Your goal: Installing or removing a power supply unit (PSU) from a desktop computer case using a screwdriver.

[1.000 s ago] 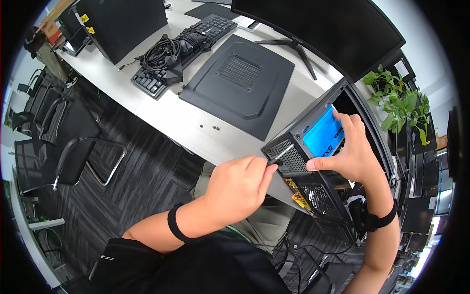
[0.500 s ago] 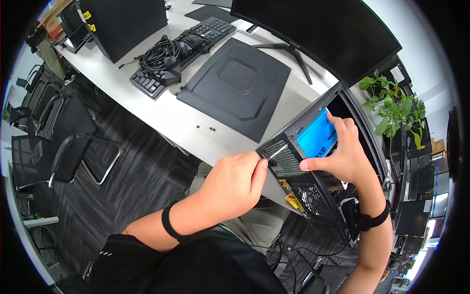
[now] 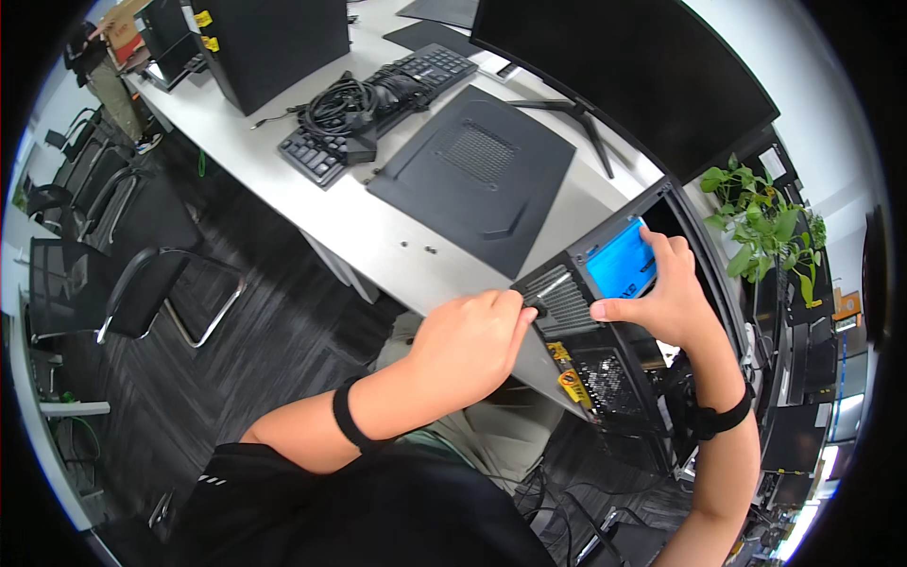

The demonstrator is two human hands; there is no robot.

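A black computer case (image 3: 614, 340) stands at the table's edge with its side uncovered. In its upper corner sits a power supply (image 3: 621, 259) with a bright blue label and a grey mesh end. My right hand (image 3: 671, 293) grips across the power supply, thumb at the near edge and fingers over the far edge. My left hand (image 3: 470, 342) is closed around a screwdriver (image 3: 556, 286); its handle is mostly hidden in my fingers, and the metal shaft lies across the mesh end. I cannot tell whether its tip sits in a screw. Black bands circle both wrists.
A black side panel (image 3: 477, 165) lies on the white table (image 3: 354, 231), with small dark screws (image 3: 430, 249) beside it. Behind are a keyboard (image 3: 316, 159) with bundled cables (image 3: 342, 106), a monitor (image 3: 633, 76) and another black case (image 3: 274, 52). A leafy plant (image 3: 765, 222) stands right; a person (image 3: 113, 80) is far left.
The whole view has shifted slightly, so the table and case appear farther right and lower. Both hands keep their holds on the screwdriver and power supply.
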